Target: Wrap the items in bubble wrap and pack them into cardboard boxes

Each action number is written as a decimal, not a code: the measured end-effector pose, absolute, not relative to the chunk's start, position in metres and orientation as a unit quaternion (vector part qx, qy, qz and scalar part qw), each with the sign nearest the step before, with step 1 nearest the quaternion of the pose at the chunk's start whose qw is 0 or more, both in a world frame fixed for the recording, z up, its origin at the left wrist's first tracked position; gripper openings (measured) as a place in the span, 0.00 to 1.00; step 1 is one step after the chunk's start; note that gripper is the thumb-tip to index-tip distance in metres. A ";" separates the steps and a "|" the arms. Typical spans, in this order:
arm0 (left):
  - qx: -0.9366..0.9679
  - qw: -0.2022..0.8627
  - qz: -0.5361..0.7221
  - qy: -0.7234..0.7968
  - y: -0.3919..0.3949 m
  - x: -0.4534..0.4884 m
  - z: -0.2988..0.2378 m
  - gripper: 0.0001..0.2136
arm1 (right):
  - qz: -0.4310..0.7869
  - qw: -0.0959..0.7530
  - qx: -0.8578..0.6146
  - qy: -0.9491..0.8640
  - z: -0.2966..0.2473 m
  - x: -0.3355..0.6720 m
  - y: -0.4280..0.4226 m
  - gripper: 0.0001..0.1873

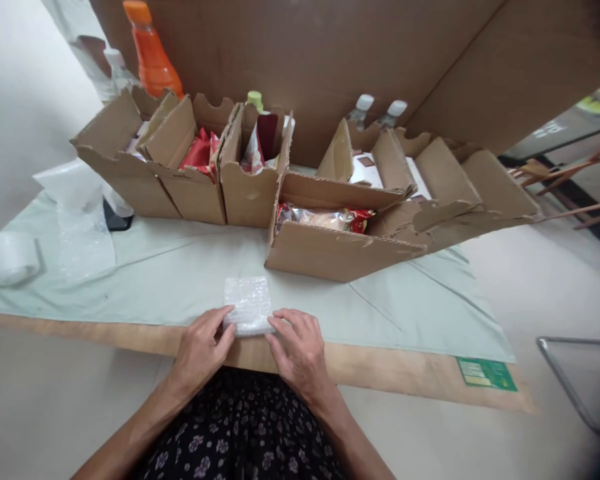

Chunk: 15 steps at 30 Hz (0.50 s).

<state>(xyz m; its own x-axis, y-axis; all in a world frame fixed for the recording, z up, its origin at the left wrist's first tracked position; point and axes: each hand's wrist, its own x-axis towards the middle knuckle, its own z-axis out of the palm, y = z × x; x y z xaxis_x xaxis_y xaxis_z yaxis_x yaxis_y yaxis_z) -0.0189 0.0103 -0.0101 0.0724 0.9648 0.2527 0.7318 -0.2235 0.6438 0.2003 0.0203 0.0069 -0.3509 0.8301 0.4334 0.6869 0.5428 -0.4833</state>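
Observation:
A flat square of bubble wrap [249, 303], clear and folded over, lies at the front edge of the table. Whatever may be inside it I cannot make out. My left hand [205, 343] pinches its left side, thumb near the front corner and fingertips higher up. On the opposite side, my right hand [297, 340] grips the right edge with thumb and fingers in the same way. The packet rests on the cloth between both hands.
Cardboard bins [347, 257] holding packets and boxes line the back. A roll of wrap [11, 259], a loose bubble wrap sheet [87, 233] and a black phone-like object [117, 217] are at left. An orange bottle [153, 57] stands behind; a green card [486, 374] lies front right.

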 end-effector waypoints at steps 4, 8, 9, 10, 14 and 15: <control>0.705 0.163 0.323 0.610 0.011 -0.017 -0.005 0.13 | 0.119 0.261 -0.408 -0.867 0.002 0.201 0.024 0.12; 0.723 0.151 0.338 0.583 0.005 -0.017 0.000 0.14 | 0.182 0.263 -0.416 -0.851 -0.001 0.196 0.038 0.13; 0.733 0.151 0.332 0.575 0.005 -0.018 0.000 0.14 | 0.202 0.262 -0.421 -0.844 0.000 0.195 0.042 0.13; 0.739 0.150 0.323 0.572 0.007 -0.019 0.000 0.13 | 0.216 0.258 -0.427 -0.840 0.000 0.194 0.047 0.13; 0.737 0.121 0.292 0.598 0.027 -0.023 -0.005 0.11 | 0.175 0.221 -0.481 -0.830 -0.003 0.188 0.064 0.17; 0.733 0.113 0.286 0.606 0.033 -0.023 -0.006 0.12 | 0.160 0.211 -0.495 -0.827 -0.005 0.185 0.069 0.18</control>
